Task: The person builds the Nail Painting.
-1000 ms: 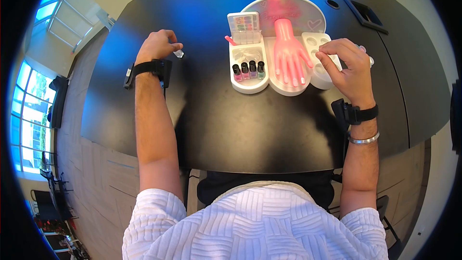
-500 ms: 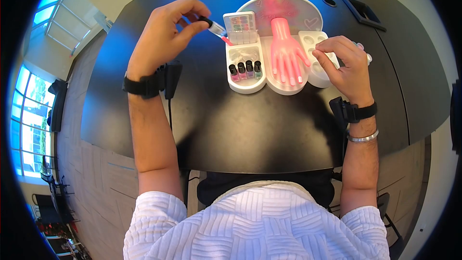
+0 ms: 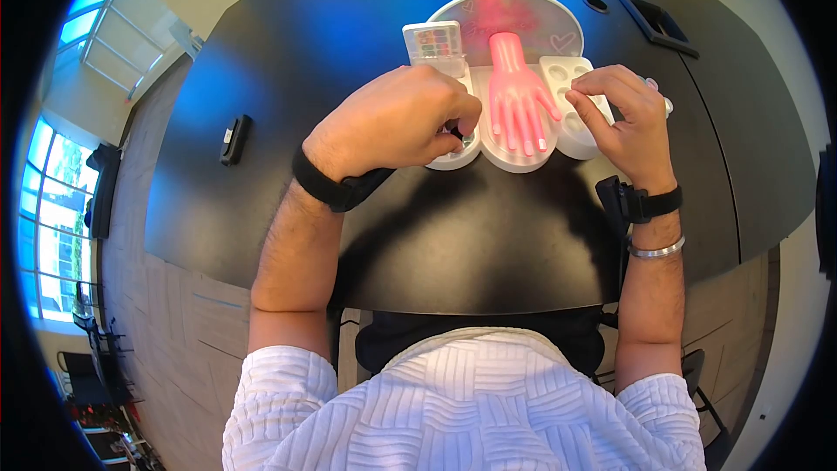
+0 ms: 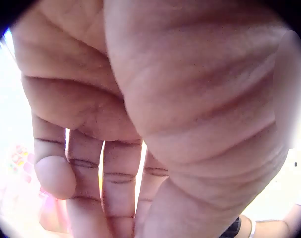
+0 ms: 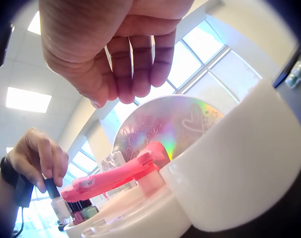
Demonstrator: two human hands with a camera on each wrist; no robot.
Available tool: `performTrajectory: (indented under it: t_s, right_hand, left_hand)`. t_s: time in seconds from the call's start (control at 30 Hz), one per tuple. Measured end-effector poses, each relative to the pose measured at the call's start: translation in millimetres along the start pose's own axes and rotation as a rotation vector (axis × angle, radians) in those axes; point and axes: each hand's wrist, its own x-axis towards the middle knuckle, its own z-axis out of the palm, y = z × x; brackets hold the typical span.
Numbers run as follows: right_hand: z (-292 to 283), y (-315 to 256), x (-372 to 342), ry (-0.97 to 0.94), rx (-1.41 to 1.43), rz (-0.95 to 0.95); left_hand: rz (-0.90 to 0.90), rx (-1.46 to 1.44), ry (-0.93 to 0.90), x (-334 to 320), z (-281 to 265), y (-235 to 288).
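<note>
My left hand is over the left compartment of a white nail-salon playset, covering most of it in the head view. In the right wrist view its fingers pinch the black cap of an upright, clear nail polish bottle. Other small polish bottles stand close to that one. In the left wrist view, palm and fingers fill the frame and hide the bottle. My right hand hovers by the white palette at the right, fingers loosely bent and holding nothing. Between my hands lies the pink toy hand.
A rounded, shiny backboard stands behind the toy hand. At its left is an upright case of coloured pieces. A black device lies on the dark table at the left; small pale items sit beyond my right hand.
My left hand picked up the capped polish bottle from the table's left side and carried it right to the playset's left compartment. My right hand has stayed nearly still.
</note>
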Motion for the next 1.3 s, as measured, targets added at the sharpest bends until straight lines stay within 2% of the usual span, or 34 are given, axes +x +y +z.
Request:
performTrajectory:
  t_s: [0.23,0.77,0.97,1.03,1.13,1.27,1.3]
  right_hand:
    - [0,0,-1,0.001,0.007,0.008]
    - [0,1,-1,0.006,0.007,0.001]
    - [0,2,-1,0.021,0.0,-0.004]
    - [0,2,-2,0.02,0.018,0.009]
    - [-1,1,-1,0.022,0.021,0.012]
    - [-2,0,-1,0.026,0.004,0.003]
    - [-2,1,-1,0.025,0.001,-0.001]
  left_hand:
    - [-0.064,0.08,0.022,-2,3,-5]
    - [-0.078,0.095,0.04,-3,-1,-5]
    - [-0.068,0.074,0.17,-7,-7,-7]
    - [-0.224,-0.026,-0.023,-9,-10,-6]
    - [-0.286,0.062,-0.106,-10,-5,-9]
    - [-0.374,0.074,-0.093,-12,-1,-11]
    - [-0.443,0.12,-0.106,-11,-2,-10]
